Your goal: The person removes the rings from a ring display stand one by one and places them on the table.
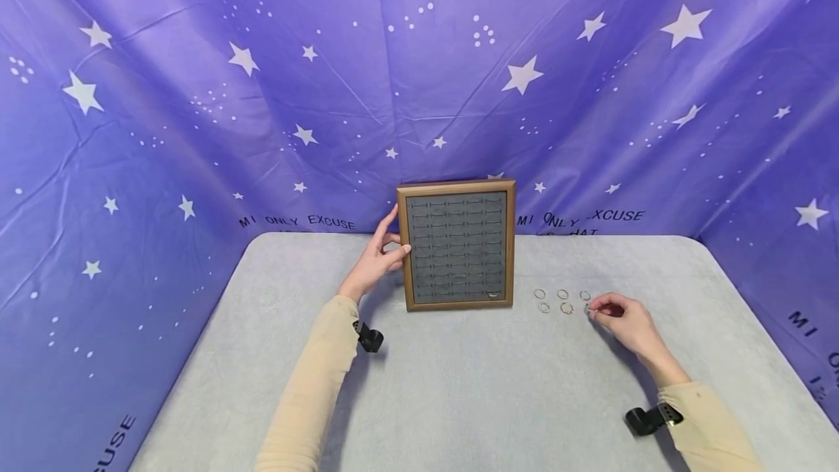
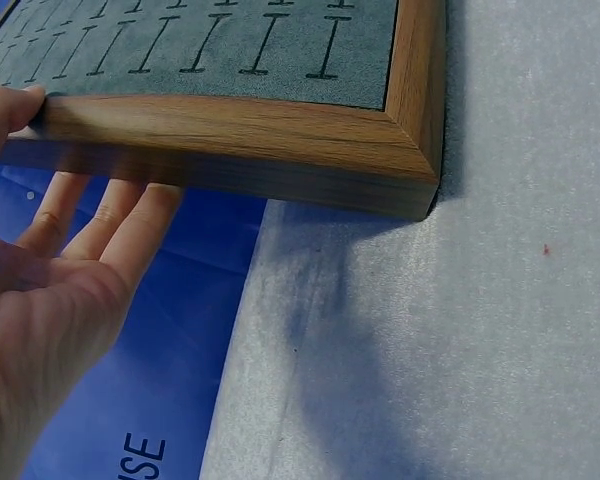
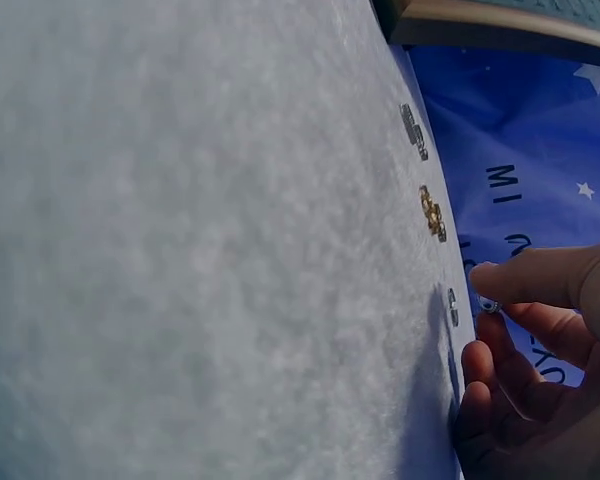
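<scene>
A ring display board (image 1: 459, 305) with a brown wooden frame and a grey slotted panel stands upright at the back of the table. My left hand (image 1: 373, 264) holds its left side, thumb over the front of the frame and other fingers against the side and back. To the right, my right hand (image 1: 625, 320) pinches a small silver ring (image 3: 488, 303) between thumb and fingertips, low over the table. Left of these fingertips lie several other rings in two rows, among them a gold ring (image 3: 432, 213) and a silver ring (image 3: 414, 130).
The grey table (image 1: 485, 392) reaches back to a purple curtain (image 1: 367, 93) printed with white stars and lettering. Black wrist cameras sit on both sleeves, one on the left (image 1: 369, 337) and one on the right (image 1: 645, 421).
</scene>
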Motion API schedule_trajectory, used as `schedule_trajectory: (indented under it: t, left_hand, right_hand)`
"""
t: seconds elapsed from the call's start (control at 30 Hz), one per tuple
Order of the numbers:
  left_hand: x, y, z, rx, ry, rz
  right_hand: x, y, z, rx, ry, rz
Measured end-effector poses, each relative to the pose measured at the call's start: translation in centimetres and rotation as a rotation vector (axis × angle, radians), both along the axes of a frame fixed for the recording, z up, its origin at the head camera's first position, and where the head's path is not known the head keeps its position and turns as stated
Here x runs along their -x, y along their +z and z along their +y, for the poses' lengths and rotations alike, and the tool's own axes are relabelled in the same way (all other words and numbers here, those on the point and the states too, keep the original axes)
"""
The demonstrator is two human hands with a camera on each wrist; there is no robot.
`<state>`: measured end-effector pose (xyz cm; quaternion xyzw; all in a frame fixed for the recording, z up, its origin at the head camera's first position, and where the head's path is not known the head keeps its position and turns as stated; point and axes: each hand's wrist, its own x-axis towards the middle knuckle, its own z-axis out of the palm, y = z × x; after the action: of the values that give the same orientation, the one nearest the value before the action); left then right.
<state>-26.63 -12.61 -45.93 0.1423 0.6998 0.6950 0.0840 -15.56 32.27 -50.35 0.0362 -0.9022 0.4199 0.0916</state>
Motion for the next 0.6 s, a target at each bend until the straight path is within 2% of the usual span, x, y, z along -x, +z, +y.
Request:
schedule_trajectory:
  t: [0.6]
  left_hand:
    - [0.06, 0.05, -0.06, 0.017, 0.003, -0.006]
  right_hand:
    - [0.60, 0.14, 0.01, -0.100, -0.005, -0.126]
